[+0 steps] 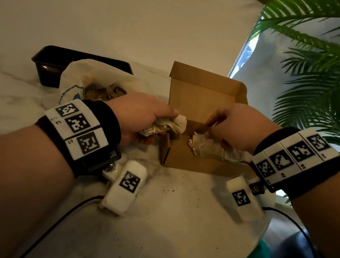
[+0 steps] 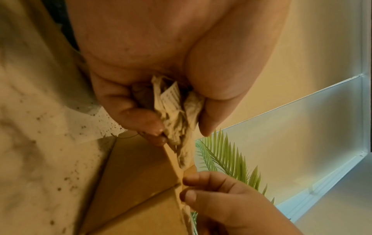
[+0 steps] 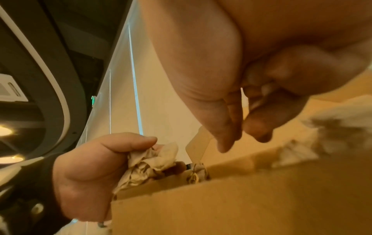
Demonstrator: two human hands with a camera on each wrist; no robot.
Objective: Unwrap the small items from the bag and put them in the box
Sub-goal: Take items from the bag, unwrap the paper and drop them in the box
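My left hand (image 1: 155, 117) grips a crumpled, stained paper wrapper (image 1: 177, 123) at the left rim of the open brown cardboard box (image 1: 199, 162). In the left wrist view the thumb and fingers close round that wrapper (image 2: 173, 111); whether an item is inside is hidden. My right hand (image 1: 217, 126) hovers over the box's inside with its fingers (image 3: 259, 133) hanging down, loosely bent, and nothing visible in them. Crumpled white paper (image 1: 204, 147) lies in the box. The white plastic bag (image 1: 75, 80), open with several brownish wrapped lumps inside, sits to the left behind my left wrist.
A black plastic tray (image 1: 47, 61) stands behind the bag by the wall. The box lid stands upright at the back. Palm fronds (image 1: 332, 78) overhang the right side. Dark crumbs (image 1: 167, 187) dot the round marble table, whose edge (image 1: 259, 235) curves at the right.
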